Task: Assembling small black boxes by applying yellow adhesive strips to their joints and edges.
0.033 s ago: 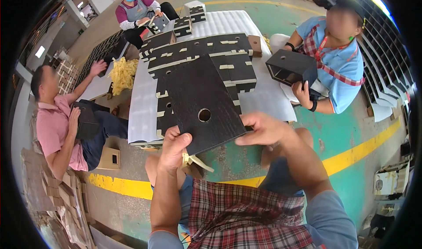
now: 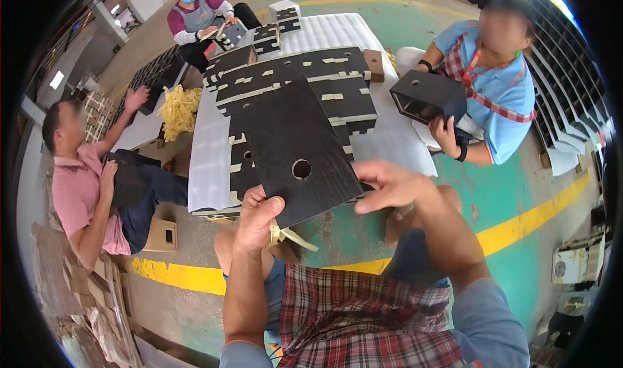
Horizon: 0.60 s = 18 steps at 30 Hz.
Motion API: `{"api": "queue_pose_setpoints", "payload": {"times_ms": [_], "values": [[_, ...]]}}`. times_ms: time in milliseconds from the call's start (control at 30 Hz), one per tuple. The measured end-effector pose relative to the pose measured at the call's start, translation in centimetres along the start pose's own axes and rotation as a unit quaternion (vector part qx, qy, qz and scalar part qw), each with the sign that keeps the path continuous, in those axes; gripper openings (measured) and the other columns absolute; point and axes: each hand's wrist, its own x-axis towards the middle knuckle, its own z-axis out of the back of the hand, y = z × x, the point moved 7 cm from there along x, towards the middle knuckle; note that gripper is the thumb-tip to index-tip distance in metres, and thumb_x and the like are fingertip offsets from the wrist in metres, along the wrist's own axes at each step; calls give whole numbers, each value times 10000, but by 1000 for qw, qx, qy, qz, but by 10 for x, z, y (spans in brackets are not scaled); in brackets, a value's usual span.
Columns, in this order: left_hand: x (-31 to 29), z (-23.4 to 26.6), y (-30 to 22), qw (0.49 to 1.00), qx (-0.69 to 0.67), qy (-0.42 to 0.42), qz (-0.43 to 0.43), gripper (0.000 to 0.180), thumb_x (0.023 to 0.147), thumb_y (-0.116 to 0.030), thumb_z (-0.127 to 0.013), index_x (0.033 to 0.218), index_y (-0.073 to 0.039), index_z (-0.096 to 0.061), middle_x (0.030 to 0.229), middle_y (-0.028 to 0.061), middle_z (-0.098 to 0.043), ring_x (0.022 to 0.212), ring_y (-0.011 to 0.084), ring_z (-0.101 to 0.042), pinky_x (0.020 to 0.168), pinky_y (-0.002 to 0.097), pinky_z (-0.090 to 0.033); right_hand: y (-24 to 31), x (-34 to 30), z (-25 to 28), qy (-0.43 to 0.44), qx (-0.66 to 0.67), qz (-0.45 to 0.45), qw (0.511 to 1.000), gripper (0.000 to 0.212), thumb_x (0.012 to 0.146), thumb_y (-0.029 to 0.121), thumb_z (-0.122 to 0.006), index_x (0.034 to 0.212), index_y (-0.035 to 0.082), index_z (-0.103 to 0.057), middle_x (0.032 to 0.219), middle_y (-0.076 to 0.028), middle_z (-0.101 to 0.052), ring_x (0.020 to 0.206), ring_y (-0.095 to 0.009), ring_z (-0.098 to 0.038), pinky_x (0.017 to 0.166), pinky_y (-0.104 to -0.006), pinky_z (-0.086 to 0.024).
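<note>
The left hand (image 2: 257, 213) is gripping a black panel (image 2: 292, 131) at its lower left corner, the thumb lying on top. The panel is slanting over the near end of the white-covered counter (image 2: 397, 148), a round hole showing near its closer edge. The right hand (image 2: 392, 187) is hovering by the right edge, thumb and fingers spread wide; whether it is touching cannot be told. Pale strips (image 2: 292, 238) are hanging below the left hand. Beyond the panel, taped black boxes (image 2: 347, 99) are sitting on the counter, while a co-worker (image 2: 513, 89) on the right is holding another black box (image 2: 435, 95).
</note>
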Motion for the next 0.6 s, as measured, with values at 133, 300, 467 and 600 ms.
{"api": "queue_pose_setpoints", "payload": {"times_ms": [133, 300, 467, 600], "values": [[1, -11, -1, 995, 87, 42, 2, 353, 872, -175, -853, 1147, 15, -740, 1133, 63, -760, 1002, 120, -692, 916, 278, -552, 4, 7, 8, -76, 200, 36, 976, 701, 937, 222, -767, 1517, -43, -474, 1422, -112, -626, 1268, -167, -589, 1065, -345, -485], [7, -3, 13, 943, 331, 28, 4, 376, 910, -89, -813, 1268, -39, -708, 845, -63, -639, 750, 29, -512, 663, 221, -429, -18, 12, 15, -213, 185, -12, 959, 412, 940, 68, -721, 1324, -38, -616, 1122, -152, -768, 1048, -234, -722, 1007, -359, -532], [3, 18, -1, 942, 322, -93, -26, 397, 954, -17, -729, 1346, -45, -670, 873, -54, -639, 758, 23, -511, 679, 194, -432, -26, -2, 54, -330, 119, -15, 936, 284, 923, 8, -681, 1195, -56, -636, 1083, -169, -768, 1002, -223, -731, 952, -351, -556], [-9, 24, -11, 937, 322, -120, -70, 457, 963, -3, -682, 1410, -70, -613, 1096, 3, -632, 816, 48, -546, 695, 214, -468, -32, -25, 80, -441, 4, -8, 897, 215, 901, 31, -681, 1099, -54, -668, 1007, -123, -764, 939, -220, -714, 906, -352, -548]]}}
